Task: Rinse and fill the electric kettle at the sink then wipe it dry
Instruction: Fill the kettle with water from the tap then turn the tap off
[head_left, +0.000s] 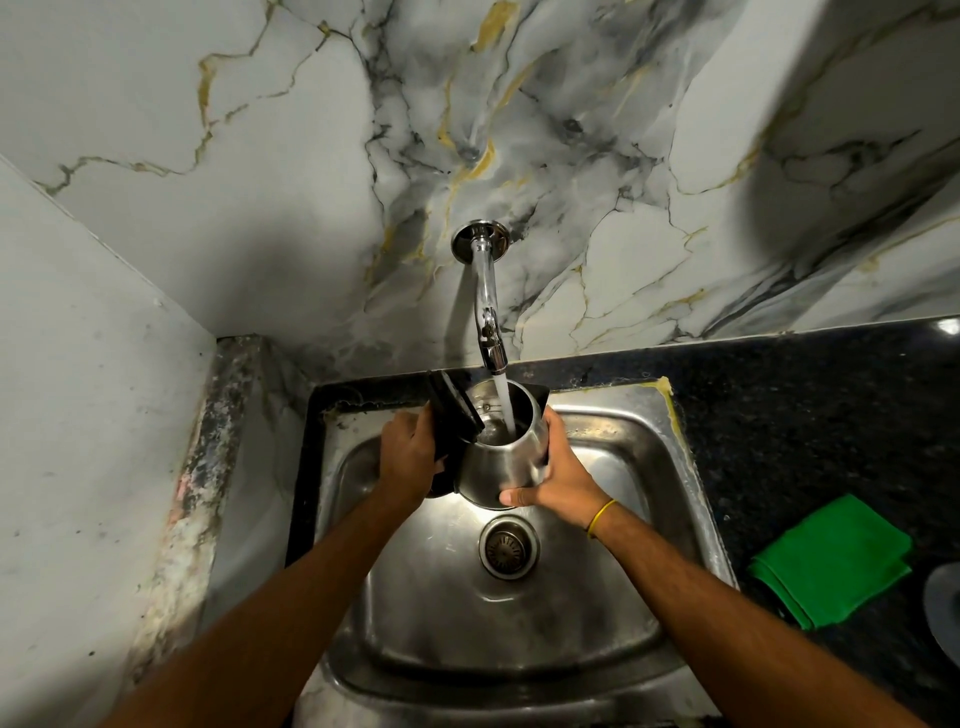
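Note:
A steel electric kettle (493, 462) with a black lid flipped open hangs over the steel sink (613, 415), under the wall tap (488, 312). Water (506, 405) streams from the tap straight into the kettle's open mouth. My left hand (408, 457) grips the kettle's black handle on its left side. My right hand (558, 475) wraps around the kettle's right side and lower body, thumb under it. A yellow band circles my right wrist.
A folded green cloth (831, 558) lies on the dark granite counter (831, 405) right of the sink. A grey round object (945, 597) shows at the right edge. The drain (508, 548) sits below the kettle. Marble walls close in behind and on the left.

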